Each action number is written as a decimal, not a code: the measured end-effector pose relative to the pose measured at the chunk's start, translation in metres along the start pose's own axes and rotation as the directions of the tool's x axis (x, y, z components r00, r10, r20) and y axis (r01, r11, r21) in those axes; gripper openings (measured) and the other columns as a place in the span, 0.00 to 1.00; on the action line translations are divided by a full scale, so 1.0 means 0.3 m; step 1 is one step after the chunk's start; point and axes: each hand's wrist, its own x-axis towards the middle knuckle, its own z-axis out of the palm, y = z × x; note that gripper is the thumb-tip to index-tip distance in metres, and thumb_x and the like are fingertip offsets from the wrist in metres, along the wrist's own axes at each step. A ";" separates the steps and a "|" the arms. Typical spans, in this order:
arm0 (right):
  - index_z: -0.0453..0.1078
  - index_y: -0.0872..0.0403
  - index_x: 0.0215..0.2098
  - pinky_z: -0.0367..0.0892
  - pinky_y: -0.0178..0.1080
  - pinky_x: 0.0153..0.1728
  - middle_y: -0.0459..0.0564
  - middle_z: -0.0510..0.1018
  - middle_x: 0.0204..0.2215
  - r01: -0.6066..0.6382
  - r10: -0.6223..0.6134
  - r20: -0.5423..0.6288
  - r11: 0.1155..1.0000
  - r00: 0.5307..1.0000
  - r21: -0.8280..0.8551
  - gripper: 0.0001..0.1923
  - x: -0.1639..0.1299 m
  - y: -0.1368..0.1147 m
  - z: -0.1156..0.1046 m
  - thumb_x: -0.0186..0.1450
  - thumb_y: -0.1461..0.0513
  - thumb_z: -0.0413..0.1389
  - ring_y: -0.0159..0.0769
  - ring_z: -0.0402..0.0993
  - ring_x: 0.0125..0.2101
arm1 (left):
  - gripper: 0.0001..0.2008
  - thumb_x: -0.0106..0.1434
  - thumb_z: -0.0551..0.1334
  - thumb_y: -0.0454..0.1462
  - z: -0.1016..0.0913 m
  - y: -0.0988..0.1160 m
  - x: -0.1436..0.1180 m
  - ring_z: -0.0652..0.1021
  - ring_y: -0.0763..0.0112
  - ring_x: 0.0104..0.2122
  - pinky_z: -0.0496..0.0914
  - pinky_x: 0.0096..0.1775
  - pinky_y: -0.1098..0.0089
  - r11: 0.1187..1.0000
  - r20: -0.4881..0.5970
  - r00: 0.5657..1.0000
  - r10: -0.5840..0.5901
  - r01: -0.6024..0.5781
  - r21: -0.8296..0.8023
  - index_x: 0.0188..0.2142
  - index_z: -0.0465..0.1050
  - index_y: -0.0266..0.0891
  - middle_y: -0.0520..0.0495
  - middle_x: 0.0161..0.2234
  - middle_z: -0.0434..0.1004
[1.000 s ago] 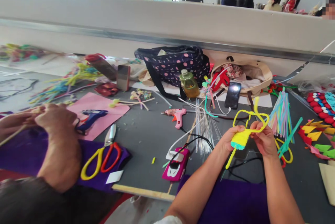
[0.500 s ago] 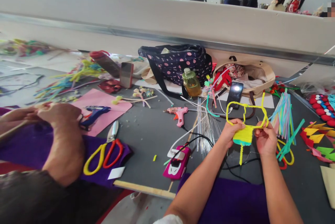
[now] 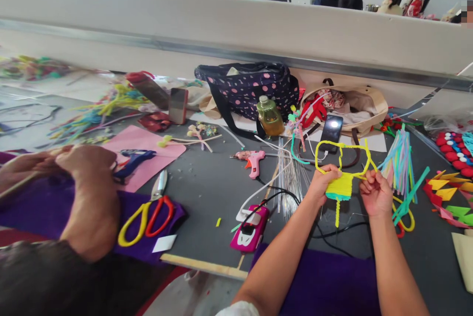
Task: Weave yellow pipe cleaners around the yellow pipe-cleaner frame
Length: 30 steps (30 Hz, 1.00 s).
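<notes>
Both hands hold a woven yellow pipe-cleaner piece (image 3: 342, 185) above the grey table (image 3: 207, 188). The left hand (image 3: 325, 183) pinches its woven edge; the right hand (image 3: 375, 193) grips a loose stem. Keeping the weave pinched flat should help the stem bend snugly.

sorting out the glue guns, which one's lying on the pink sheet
The blue glue gun, lying on the pink sheet beside the co-worker's hand. The pink glue gun lies on bare grey table.

You hold a yellow pipe-cleaner weave (image 3: 342, 185) edged teal; near you lie a pink glue gun (image 3: 252, 161), yellow-and-red scissors (image 3: 146, 217), a navy pink-dotted bag (image 3: 251, 90)
</notes>
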 end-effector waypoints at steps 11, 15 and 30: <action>0.53 0.53 0.18 0.49 0.29 0.16 0.41 0.64 0.19 0.136 -0.134 0.022 0.971 0.991 -0.198 0.17 -0.014 0.013 0.014 0.55 0.59 0.57 0.23 0.55 0.16 | 0.10 0.40 0.71 0.35 -0.002 0.016 0.002 0.71 0.75 0.19 0.63 0.24 0.73 1.000 -0.028 1.000 0.002 -0.003 -0.019 0.20 0.71 0.36 0.54 0.18 0.70; 0.60 0.54 0.18 0.49 0.30 0.16 0.43 0.69 0.22 0.244 -0.260 0.003 0.899 0.966 -0.363 0.13 -0.022 0.036 0.020 0.55 0.59 0.58 0.24 0.59 0.16 | 0.10 0.40 0.70 0.35 -0.006 0.019 0.006 0.71 0.75 0.19 0.63 0.24 0.73 0.999 -0.033 0.999 -0.017 0.015 -0.043 0.20 0.70 0.37 0.53 0.18 0.71; 0.72 0.53 0.35 0.58 0.30 0.20 0.50 0.78 0.38 0.335 -0.358 -0.085 0.920 0.930 -0.204 0.13 0.003 -0.004 0.016 0.59 0.52 0.60 0.28 0.66 0.25 | 0.10 0.41 0.71 0.36 -0.003 0.027 0.004 0.70 0.75 0.20 0.63 0.24 0.73 0.998 -0.075 0.995 0.067 -0.067 0.008 0.20 0.71 0.36 0.53 0.19 0.71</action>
